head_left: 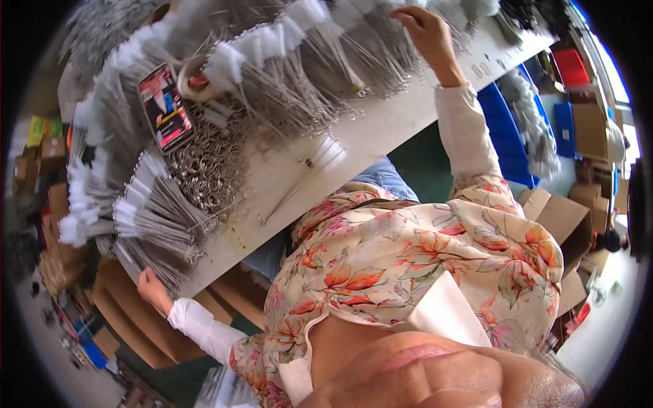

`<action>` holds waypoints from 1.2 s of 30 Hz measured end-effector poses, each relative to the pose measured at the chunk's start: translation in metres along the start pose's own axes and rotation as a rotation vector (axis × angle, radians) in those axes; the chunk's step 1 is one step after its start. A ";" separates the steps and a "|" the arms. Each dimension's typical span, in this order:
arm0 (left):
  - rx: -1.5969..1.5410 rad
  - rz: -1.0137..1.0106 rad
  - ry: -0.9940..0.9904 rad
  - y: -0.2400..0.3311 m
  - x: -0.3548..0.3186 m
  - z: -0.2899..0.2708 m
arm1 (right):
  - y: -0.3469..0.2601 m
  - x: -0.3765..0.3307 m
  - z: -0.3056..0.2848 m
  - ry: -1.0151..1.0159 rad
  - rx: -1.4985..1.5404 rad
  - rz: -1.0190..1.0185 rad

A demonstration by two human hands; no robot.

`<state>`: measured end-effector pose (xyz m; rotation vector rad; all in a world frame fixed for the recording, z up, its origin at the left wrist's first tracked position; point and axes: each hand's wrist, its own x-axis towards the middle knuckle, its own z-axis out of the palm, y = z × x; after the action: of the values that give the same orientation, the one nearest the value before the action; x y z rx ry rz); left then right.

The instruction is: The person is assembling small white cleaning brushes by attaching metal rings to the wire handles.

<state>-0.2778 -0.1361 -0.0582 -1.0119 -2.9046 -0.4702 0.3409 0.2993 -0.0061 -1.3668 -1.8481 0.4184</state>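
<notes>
Rows of thin wire brushes (299, 88) with white bristle heads and looped wire ends lie across the far side of the white table (388, 126). My right hand (430, 39) is over the far right part of these rows, its fingers loosely bent and apart, nothing visible in them. At the table's left corner, my left hand (155, 291) has its fingers closed beside the wire ends of a brush bundle (153, 217); what they hold is too small to make out. A few single brushes (325, 158) lie mid-table, near a heap of metal rings (207, 160).
A lit phone (165, 107) leans among the brushes beside a white round container (197, 78). Blue bins (507, 129), one with more brushes, stand right of the table. Cardboard boxes (129, 309) sit below its left end, and others (561, 217) at the right.
</notes>
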 end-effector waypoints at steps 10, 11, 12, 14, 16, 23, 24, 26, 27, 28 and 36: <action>-0.111 0.005 -0.063 -0.004 -0.011 -0.024 | -0.002 0.022 0.032 -0.235 -0.487 -0.132; -0.167 0.008 -0.045 -0.004 -0.014 -0.026 | 0.001 0.022 0.029 -0.152 -0.487 -0.246; -0.223 0.012 -0.024 0.000 -0.014 -0.028 | 0.009 0.025 0.027 -0.209 -0.634 -0.046; -0.337 -0.205 0.130 0.051 -0.047 -0.055 | 0.035 0.042 0.032 -0.247 -0.451 -0.077; -0.645 -0.076 0.221 0.120 -0.070 -0.069 | 0.019 0.043 0.035 -0.280 -0.351 -0.041; -0.385 0.666 -0.231 0.270 -0.089 -0.005 | 0.006 0.041 0.012 -0.066 -0.038 0.104; -0.393 0.761 -0.232 0.273 -0.087 0.007 | 0.004 0.038 0.004 0.036 0.122 0.125; -0.329 0.759 -0.264 0.273 -0.086 0.013 | -0.007 0.033 -0.010 0.189 0.302 0.126; -0.317 0.768 -0.249 0.268 -0.085 0.021 | -0.008 0.031 -0.019 0.252 0.414 0.134; -0.299 0.773 -0.233 0.264 -0.084 0.025 | -0.007 0.030 -0.026 0.310 0.532 0.142; -0.303 0.819 -0.371 0.261 -0.081 0.020 | 0.030 0.024 -0.039 0.025 0.447 0.302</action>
<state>-0.0526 0.0147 -0.0169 -2.3745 -2.3622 -0.7154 0.3873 0.3253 0.0084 -1.3239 -1.4148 0.9052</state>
